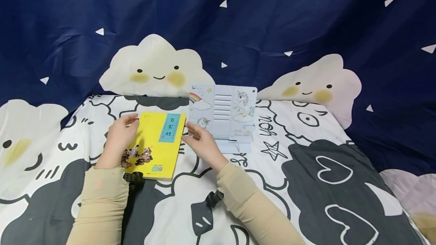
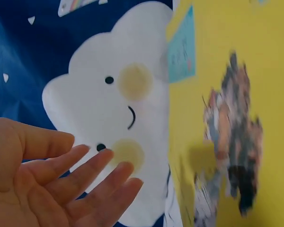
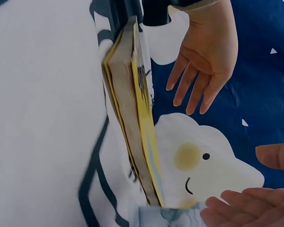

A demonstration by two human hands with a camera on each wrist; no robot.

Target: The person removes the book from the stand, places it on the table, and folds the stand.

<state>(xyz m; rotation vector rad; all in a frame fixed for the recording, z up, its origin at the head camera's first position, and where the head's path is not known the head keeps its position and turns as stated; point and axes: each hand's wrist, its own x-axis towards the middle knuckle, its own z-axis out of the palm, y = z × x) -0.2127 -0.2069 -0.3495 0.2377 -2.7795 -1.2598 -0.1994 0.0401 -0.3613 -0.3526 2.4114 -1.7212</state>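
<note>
A yellow book (image 1: pixel 153 162) with a blue title label lies on the patterned bedding between the hands. My left hand (image 1: pixel 123 133) is by its left edge; in the left wrist view the fingers (image 2: pixel 92 177) are spread and loosely bent, with nothing in them. At the book's right edge is my right hand (image 1: pixel 204 144), its fingers relaxed and holding nothing in the right wrist view. That view also shows the book's page edges (image 3: pixel 125 99). Just behind the right hand stands a pale unicorn-print book stand (image 1: pixel 223 105), its lower part partly covered by that hand.
Black-and-white printed bedding (image 1: pixel 269 199) spreads under everything. Behind it hangs a dark blue cloth (image 1: pixel 259 22) with white triangles and smiling clouds. A wire holder (image 1: pixel 238 143) sticks out at the stand's base. Black camera straps (image 1: pixel 214 199) are at both wrists.
</note>
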